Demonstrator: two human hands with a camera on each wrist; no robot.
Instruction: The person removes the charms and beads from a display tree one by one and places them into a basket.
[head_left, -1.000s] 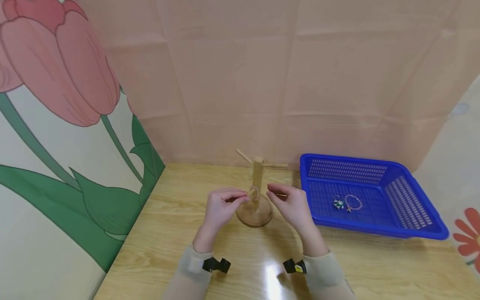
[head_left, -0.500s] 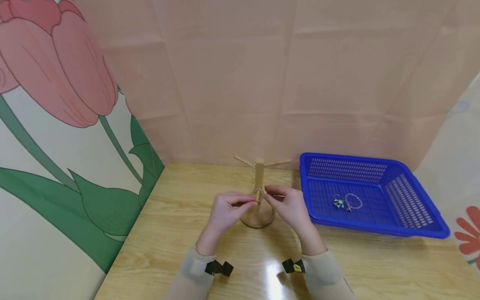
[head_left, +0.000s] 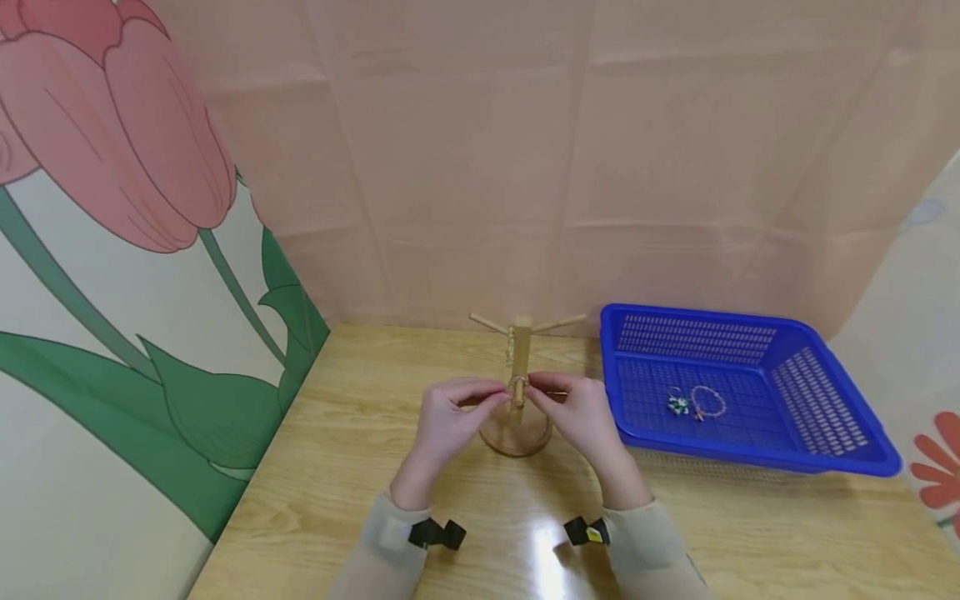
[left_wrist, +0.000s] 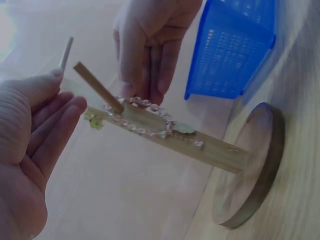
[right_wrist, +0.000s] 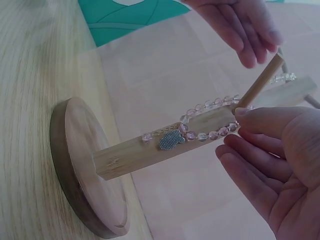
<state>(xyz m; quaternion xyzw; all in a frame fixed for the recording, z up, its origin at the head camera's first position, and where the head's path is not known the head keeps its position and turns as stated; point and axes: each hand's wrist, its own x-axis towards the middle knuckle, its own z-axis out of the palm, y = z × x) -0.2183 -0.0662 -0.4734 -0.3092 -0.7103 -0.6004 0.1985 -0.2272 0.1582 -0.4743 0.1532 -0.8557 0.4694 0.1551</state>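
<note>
A pink-and-clear beaded bracelet (right_wrist: 213, 134) hangs round the front peg (right_wrist: 260, 85) of a wooden stand (head_left: 521, 350). Its fish-shaped charm (right_wrist: 171, 140) and short chain lie along the post. My right hand (head_left: 581, 408) pinches the beads near the peg between thumb and fingers (right_wrist: 235, 155). On the other side, my left hand (head_left: 457, 417) is beside the peg, fingers loosely bent and apart from the beads in the wrist views. Another bracelet with a yellow-green flower charm (left_wrist: 95, 121) hangs from an upper peg at the stand's left.
A blue plastic basket (head_left: 750, 462) stands to the right, close to my right hand. Inside lie a pink beaded bracelet (head_left: 708, 402) and a piece with a green-and-white charm (head_left: 678, 406). A pink cloth (head_left: 465, 167) covers the wall behind the wooden table (head_left: 337, 467).
The stand has turned and shifted slightly right, so its front peg faces me. My right hand has closed in on the bracelet; my left has moved slightly right and let go of it.
</note>
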